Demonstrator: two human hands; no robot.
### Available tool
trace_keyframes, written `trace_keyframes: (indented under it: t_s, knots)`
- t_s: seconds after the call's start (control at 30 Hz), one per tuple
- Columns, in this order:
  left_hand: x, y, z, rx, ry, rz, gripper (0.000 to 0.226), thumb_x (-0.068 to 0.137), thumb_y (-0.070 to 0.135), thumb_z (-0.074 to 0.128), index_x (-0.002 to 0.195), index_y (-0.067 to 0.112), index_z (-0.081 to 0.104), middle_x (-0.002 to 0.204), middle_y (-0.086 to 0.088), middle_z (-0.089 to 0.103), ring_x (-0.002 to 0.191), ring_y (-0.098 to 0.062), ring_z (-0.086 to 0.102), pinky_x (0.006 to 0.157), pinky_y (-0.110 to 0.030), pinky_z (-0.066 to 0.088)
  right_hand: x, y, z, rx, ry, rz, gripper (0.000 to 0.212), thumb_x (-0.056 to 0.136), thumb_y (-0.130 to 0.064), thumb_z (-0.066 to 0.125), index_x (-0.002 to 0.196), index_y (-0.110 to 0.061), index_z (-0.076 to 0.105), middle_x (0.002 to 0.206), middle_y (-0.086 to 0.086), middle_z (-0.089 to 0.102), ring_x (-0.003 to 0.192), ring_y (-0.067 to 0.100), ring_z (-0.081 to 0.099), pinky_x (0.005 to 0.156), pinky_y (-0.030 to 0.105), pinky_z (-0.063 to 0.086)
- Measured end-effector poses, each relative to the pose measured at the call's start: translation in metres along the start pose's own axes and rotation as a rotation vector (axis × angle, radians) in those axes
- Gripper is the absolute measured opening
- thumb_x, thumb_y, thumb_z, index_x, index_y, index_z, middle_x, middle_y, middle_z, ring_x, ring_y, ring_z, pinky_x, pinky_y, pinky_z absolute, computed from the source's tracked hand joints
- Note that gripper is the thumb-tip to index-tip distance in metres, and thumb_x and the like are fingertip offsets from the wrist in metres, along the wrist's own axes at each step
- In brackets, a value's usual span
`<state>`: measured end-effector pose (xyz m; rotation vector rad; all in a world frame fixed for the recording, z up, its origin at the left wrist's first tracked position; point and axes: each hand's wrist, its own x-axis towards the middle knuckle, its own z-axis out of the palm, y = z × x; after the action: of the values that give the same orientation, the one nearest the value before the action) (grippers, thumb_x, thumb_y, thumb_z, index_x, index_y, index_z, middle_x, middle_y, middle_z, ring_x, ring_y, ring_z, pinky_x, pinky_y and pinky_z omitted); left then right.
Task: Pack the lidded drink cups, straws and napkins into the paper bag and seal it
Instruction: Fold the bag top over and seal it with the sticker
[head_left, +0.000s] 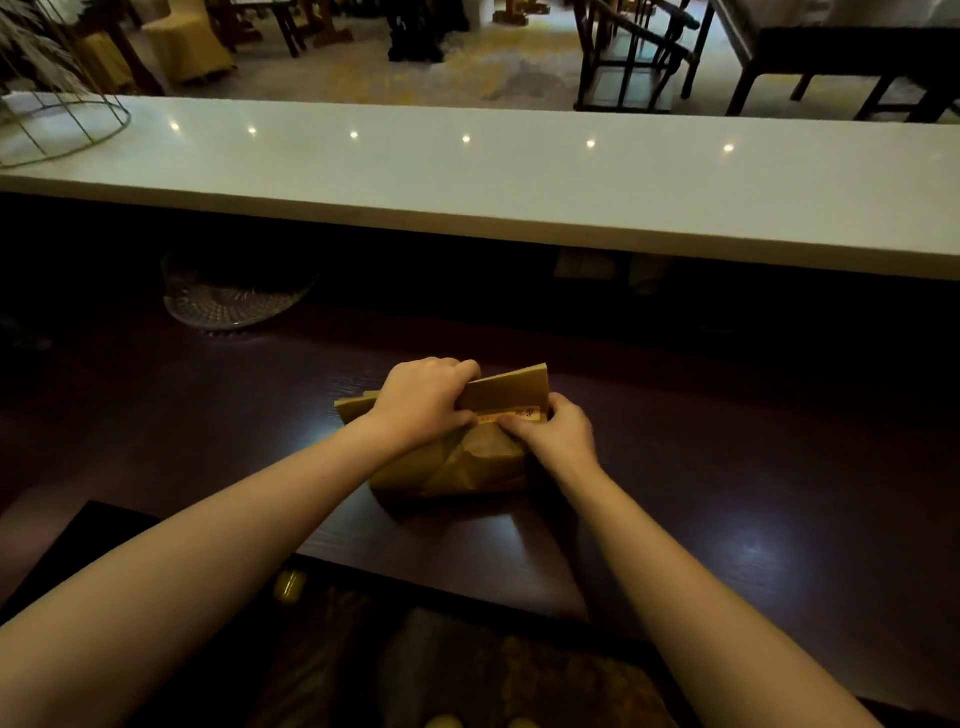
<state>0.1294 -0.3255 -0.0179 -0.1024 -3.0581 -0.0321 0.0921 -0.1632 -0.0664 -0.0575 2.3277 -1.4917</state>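
Note:
A brown paper bag (470, 467) stands on the dark wooden counter (727, 467), its top folded over into a flap. My left hand (423, 402) grips the folded top from the left, fingers curled over the fold. My right hand (556, 428) pinches the flap's lower edge at a small orange-and-white printed sticker (511, 415) that lies across the fold. No cups, straws or napkins are visible; the bag's inside is hidden.
A clear glass dish (228, 301) sits far left under the raised white countertop (519, 176). A wire lampshade frame (62, 119) stands on that top at the left. Dark chairs and tables fill the room beyond.

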Motion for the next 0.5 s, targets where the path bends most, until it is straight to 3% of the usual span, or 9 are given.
trace_keyframes:
  t_s: [0.17,0.33,0.5]
  knots:
    - [0.002,-0.001,-0.001,0.04,-0.027,0.024,0.035,0.083,0.039,0.062,0.112,0.019,0.06,0.105,0.001,0.065,0.097,-0.018,0.062,0.071,-0.03,0.049,-0.001,-0.003,0.014,0.058,0.139,0.035,0.02,0.065,-0.04,0.07,0.079,-0.033,0.059,0.091,-0.003,0.071,0.097,0.024,0.063,0.093,0.052,0.047]
    - [0.0,-0.005,-0.002,0.026,-0.051,0.027,0.028,0.083,0.035,0.062,0.106,0.018,0.06,0.1,0.0,0.065,0.092,-0.019,0.061,0.068,-0.032,0.05,0.0,-0.002,0.013,0.117,0.135,0.007,0.016,0.065,-0.034,0.075,0.066,-0.036,0.059,0.084,-0.005,0.072,0.089,0.021,0.067,0.089,0.05,0.05]
    - [0.006,-0.009,-0.017,0.008,-0.122,0.011,0.024,0.086,0.035,0.059,0.102,0.019,0.064,0.097,0.0,0.067,0.089,-0.017,0.063,0.072,-0.029,0.05,0.005,-0.005,0.001,0.176,0.05,-0.027,0.02,0.071,-0.021,0.077,0.089,-0.022,0.068,0.09,0.001,0.072,0.086,0.018,0.068,0.081,0.041,0.057]
